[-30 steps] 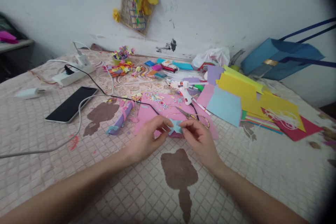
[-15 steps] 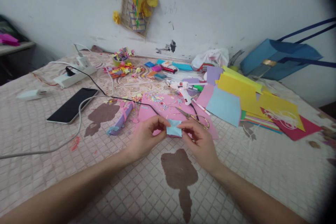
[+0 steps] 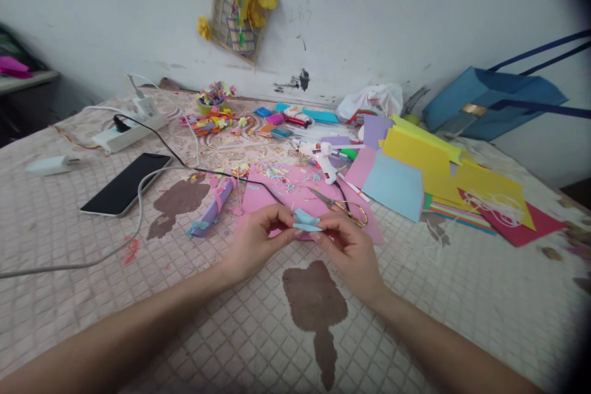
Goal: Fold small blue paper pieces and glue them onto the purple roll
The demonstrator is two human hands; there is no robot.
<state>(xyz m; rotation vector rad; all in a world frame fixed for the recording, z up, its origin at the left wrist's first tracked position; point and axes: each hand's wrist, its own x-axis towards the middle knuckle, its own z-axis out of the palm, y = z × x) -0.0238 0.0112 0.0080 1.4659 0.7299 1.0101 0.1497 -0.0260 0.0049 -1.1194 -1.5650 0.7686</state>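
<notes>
A small light blue piece of paper (image 3: 306, 221) is pinched between my two hands, its lower part bent up into a fold. My left hand (image 3: 264, 237) grips its left end between thumb and fingers. On the right end, my right hand (image 3: 349, 250) does the same. Both hands are just over the front edge of a pink paper sheet (image 3: 258, 197). Gold-handled scissors (image 3: 341, 204) lie on that sheet beyond my right hand. Left of my left hand rests a purple paper roll (image 3: 213, 209) with pink and blue strips.
Behind the scissors lies a white glue gun (image 3: 325, 163) with a black cord. Coloured paper sheets (image 3: 410, 160) are piled at the right, near a blue bag (image 3: 494, 101). A phone (image 3: 127, 184), a power strip (image 3: 132, 133) and loose cables occupy the left. Paper scraps (image 3: 277, 175) litter the pink sheet.
The light blue paper, almost flat before, now has its lower edge bent up. My thumbs have come up along that edge; the hands stay in nearly the same place.
</notes>
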